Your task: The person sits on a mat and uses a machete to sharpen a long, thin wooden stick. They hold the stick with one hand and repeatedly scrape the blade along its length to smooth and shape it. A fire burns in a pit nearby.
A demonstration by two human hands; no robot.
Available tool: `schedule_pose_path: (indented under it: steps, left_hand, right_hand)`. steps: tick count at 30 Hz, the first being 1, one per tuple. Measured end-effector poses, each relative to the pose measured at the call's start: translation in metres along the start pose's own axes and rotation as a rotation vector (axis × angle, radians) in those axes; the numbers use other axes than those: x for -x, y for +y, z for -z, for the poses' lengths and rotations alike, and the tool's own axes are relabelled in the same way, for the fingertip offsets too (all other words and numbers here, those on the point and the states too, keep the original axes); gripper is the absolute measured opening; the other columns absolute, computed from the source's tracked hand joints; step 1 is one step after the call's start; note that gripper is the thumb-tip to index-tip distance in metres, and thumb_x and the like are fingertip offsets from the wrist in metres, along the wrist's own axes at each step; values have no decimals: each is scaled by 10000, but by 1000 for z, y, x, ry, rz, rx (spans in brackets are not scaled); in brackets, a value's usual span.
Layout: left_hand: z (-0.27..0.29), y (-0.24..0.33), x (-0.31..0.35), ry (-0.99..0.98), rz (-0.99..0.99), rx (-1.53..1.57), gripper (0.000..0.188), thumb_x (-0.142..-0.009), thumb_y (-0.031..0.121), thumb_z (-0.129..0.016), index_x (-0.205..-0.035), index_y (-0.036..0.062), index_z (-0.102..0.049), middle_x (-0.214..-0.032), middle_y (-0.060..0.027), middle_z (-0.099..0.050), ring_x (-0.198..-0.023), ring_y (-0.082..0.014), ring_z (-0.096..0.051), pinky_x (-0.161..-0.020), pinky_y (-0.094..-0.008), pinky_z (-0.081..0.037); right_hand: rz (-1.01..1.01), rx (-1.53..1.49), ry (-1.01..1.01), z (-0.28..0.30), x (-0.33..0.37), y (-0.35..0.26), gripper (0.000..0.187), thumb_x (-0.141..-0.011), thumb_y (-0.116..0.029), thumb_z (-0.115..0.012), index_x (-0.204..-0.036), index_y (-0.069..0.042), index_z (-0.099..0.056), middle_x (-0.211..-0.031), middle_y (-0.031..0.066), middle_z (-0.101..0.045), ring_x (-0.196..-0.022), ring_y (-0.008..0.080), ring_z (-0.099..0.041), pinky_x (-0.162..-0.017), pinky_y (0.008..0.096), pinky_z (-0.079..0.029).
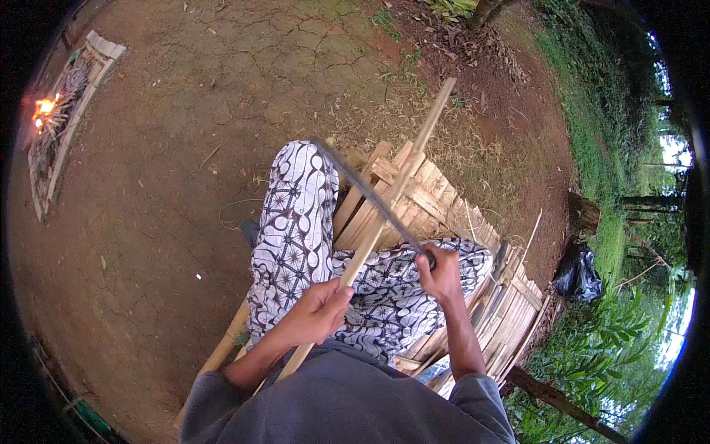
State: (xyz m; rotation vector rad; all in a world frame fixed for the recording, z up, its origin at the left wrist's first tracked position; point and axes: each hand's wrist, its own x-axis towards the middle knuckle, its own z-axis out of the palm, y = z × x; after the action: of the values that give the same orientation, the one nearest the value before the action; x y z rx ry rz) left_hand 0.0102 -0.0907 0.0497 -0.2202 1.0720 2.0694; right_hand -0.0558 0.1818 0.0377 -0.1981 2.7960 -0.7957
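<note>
A long, pale bamboo strip (435, 115) runs slantwise from beside my waist, over my lap, to well past the bench's far end. My left hand (318, 311) is closed round its near part. In a closed fist, my right hand (440, 274) grips the handle of a long dark-bladed machete (351, 176). Its blade points to the far left and crosses the strip about midway, its tip close to my raised left knee. Whether the edge is biting into the bamboo, I cannot tell.
I sit on a slatted bamboo bench (431, 201), legs in patterned cloth (296, 200). Burning sticks flame (46, 107) in a bamboo-edged bed at the far left. Cracked bare earth (185, 148) spreads around. A black plastic bag (577, 274) and a stump (584, 213) stand at the right, before greenery.
</note>
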Motion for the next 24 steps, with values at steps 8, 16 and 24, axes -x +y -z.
schedule_pose_path:
  steps: [8,16,24]
  left_hand:
    - [-10,-1,0,50,-249,-604,219,-964,213,-451,-902,8,-497,-520,23,-414,-436,-36,-380,-402,-256,-303]
    - [-17,22,6,71,-44,-257,188,-968,191,-434,-900,25,-493,-498,36,-424,-361,-34,-398,-334,-217,-296]
    - [-21,5,10,38,-205,-595,229,-962,200,-452,-1002,-14,-523,-589,8,-480,-512,-70,-443,-477,-256,-366]
  right_hand:
    - [411,144,129,10,-1,14,491,-783,-507,-564,-600,-51,-560,-504,96,-499,-459,287,-537,-488,381,-424]
    - [114,41,57,9,12,-12,411,-805,-450,-609,-789,-39,-634,-580,144,-579,-553,328,-603,-541,403,-481]
    - [7,16,159,27,-25,34,464,-779,-510,-609,-739,-49,-631,-593,151,-592,-528,337,-585,-550,424,-476]
